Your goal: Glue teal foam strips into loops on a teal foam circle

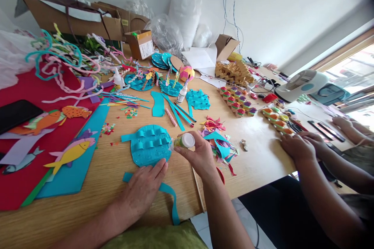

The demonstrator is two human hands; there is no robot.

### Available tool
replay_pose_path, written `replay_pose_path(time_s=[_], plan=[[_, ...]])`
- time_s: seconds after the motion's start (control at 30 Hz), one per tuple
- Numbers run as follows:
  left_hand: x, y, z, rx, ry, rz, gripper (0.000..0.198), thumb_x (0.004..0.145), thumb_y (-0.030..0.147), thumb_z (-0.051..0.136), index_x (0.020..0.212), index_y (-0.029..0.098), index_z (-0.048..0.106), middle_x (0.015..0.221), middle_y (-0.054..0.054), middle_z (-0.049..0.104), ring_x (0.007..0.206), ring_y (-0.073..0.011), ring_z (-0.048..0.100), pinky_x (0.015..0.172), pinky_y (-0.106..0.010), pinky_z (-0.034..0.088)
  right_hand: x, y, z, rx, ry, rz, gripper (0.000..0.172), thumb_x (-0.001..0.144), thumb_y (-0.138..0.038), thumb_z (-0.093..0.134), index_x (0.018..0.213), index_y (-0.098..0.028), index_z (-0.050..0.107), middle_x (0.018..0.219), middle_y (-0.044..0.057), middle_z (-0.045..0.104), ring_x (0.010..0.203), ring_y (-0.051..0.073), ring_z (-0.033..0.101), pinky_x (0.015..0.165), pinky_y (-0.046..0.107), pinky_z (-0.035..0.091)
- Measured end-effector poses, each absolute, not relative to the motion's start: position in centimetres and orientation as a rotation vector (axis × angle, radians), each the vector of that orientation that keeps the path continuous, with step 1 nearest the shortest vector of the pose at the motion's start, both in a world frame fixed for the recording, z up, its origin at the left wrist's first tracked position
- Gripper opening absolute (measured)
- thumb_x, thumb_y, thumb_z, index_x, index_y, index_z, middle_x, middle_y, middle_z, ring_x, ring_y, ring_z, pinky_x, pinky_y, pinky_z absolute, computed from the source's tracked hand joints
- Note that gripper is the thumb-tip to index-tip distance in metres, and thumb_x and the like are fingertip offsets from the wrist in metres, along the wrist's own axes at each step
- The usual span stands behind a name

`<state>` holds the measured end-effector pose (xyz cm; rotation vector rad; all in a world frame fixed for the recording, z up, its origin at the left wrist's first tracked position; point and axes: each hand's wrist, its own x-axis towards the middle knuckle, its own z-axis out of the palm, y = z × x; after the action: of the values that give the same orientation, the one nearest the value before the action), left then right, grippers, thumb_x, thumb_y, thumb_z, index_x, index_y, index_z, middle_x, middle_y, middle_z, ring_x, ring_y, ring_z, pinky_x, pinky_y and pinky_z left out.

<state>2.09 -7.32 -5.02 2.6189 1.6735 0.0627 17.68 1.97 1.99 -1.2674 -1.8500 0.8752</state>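
A round turquoise disc (150, 158) lies on the table before me, with rows of looped paper strips across its upper part. My left hand (146, 186) lies flat, its extended fingers pressing the disc's lower edge. Beneath that hand passes a loose turquoise paper strip (171, 193), whose ends show on both sides. A small glue bottle (183, 141) is gripped in my right hand (200, 155). Tilted on its side, the bottle points its nozzle at the disc's right edge. To the right of my right hand is a heap of coloured paper scraps (219, 140).
Turquoise strips (178, 113), another glue bottle (181, 94) and decorated discs (172, 86) stand behind. Foam sheets (73, 171) with paper fish (70, 153) cover the left. Painted egg cartons (236, 101) and a fan (302, 85) are at right, near another person's hands (300, 146). A wooden stick (198, 188) lies close by.
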Motion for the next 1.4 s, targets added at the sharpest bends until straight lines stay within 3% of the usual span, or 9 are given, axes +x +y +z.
replay_pose_path(time_s=[0.93,1.4], plan=[[1.78,-7.17,-5.19,2.571,1.631,0.151,0.061,0.077,-0.007,0.022,0.126,0.018,0.049,0.132,-0.008,0.050,0.085,-0.0180,0.063,0.074,-0.035,0.052,17.37,1.99,1.56,-1.274,-1.939,0.805,0.019,0.068,-0.035,0.069,0.069,-0.020,0.057,0.066,-0.003,0.060,0.062,0.013,0.053,0.058,0.023,0.040],[1.91,-7.13,-4.84,2.652,1.635,0.052,0.061,0.074,-0.009,0.027,0.125,0.015,0.048,0.131,-0.009,0.051,0.084,-0.0179,0.063,0.073,-0.034,0.052,17.52,1.96,1.64,-1.290,-1.923,0.802,0.019,0.068,-0.034,0.069,0.070,-0.020,0.057,0.066,-0.003,0.059,0.063,0.014,0.054,0.059,0.022,0.039]])
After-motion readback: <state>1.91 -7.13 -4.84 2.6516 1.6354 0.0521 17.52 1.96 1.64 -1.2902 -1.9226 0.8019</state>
